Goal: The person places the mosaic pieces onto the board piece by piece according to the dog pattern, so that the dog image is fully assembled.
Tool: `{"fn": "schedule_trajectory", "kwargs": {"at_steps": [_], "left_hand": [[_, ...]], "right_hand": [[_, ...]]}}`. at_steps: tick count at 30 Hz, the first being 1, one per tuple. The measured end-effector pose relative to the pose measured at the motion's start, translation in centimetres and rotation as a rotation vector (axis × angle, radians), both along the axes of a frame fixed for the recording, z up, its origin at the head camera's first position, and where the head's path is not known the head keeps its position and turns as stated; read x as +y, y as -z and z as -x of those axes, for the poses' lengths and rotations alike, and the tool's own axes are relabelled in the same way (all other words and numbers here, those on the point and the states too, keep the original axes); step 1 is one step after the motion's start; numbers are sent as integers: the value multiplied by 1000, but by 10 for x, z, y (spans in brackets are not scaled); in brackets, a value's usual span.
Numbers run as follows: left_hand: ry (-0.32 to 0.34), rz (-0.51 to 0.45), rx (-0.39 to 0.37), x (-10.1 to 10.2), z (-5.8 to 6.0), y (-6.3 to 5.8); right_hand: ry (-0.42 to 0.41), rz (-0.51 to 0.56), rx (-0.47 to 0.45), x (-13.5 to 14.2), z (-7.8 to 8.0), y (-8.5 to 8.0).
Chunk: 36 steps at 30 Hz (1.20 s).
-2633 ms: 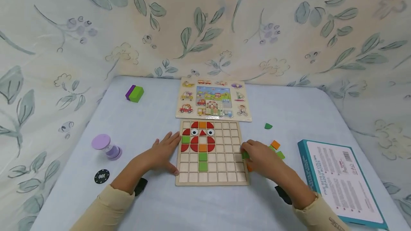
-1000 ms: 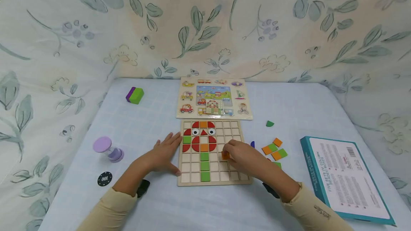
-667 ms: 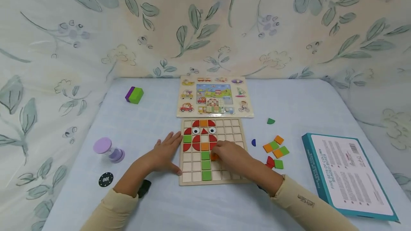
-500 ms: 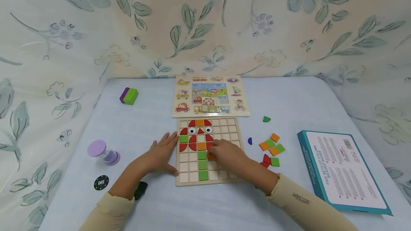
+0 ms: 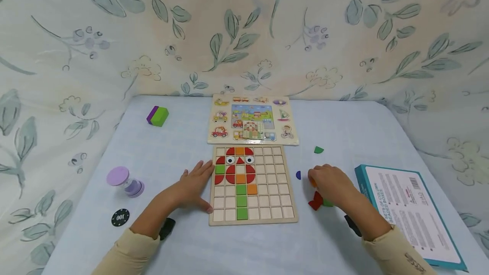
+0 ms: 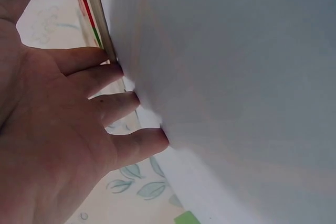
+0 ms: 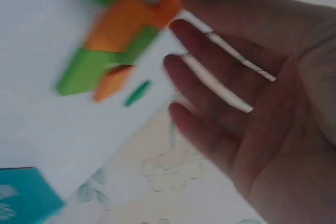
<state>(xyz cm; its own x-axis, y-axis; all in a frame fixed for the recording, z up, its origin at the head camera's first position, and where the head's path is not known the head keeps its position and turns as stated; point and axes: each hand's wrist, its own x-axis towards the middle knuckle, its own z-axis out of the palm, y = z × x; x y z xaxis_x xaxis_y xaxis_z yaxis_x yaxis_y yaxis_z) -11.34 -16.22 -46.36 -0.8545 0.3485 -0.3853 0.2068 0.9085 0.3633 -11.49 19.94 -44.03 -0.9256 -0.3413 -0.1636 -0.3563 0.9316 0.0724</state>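
Observation:
My right hand (image 5: 331,185) is over the loose tiles right of the board, thumb and fingertips at an orange tile (image 5: 313,181) that it pinches. In the right wrist view that orange tile (image 7: 170,4) shows at the thumb tip, blurred, and the other fingers are apart from it. My left hand (image 5: 191,188) lies flat with spread fingers against the left edge of the wooden grid board (image 5: 269,191). Red, green and orange pieces fill part of the grid, with two round eyes. An orange square (image 5: 252,189) sits right of the green column (image 5: 242,201).
Red pieces (image 5: 315,201), a blue half-round piece (image 5: 299,175) and a green quarter-round piece (image 5: 318,150) lie near my right hand. Farther right is a teal box (image 5: 412,211). Behind the board lies a picture puzzle (image 5: 217,122) bearing a small pattern card (image 5: 252,130). A purple sand timer (image 5: 131,183) stands left.
The right hand laid an orange square on the board beside the green column, then moved right to the loose tiles. A third green square joined the column earlier. The left hand stayed put.

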Motion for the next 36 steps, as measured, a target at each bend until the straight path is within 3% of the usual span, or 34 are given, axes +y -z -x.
{"fn": "schedule_trajectory", "kwargs": {"at_steps": [5, 9, 12, 14, 17, 19, 22, 29, 32, 34, 36], "left_hand": [[16, 9, -1, 0, 1, -1], [25, 7, -1, 0, 2, -3], [30, 12, 4, 0, 4, -5], [31, 16, 10, 1, 6, -5], [26, 14, 8, 1, 7, -4], [27, 9, 8, 1, 7, -3], [34, 10, 8, 2, 7, -2], [30, 0, 6, 1, 5, -5], [24, -2, 4, 0, 3, -5], [22, -7, 4, 0, 2, -4], [25, -15, 0, 0, 0, -3]], "right_hand": [[-13, -4, 27, 10, 3, 14], [1, 5, 8, 5, 7, 7], [-15, 100, -6, -15, 3, -3], [-79, 200, -30, -36, -3, -6], [-239, 286, -78, -69, -13, -5], [-330, 281, -88, -86, -18, 0], [-386, 244, -68, -101, -22, 6], [-433, 286, 16, -110, -20, 13], [-439, 315, 12, -110, -19, 15], [-399, 337, -16, -105, -18, 14], [-307, 345, -29, -92, -13, 10]]}}
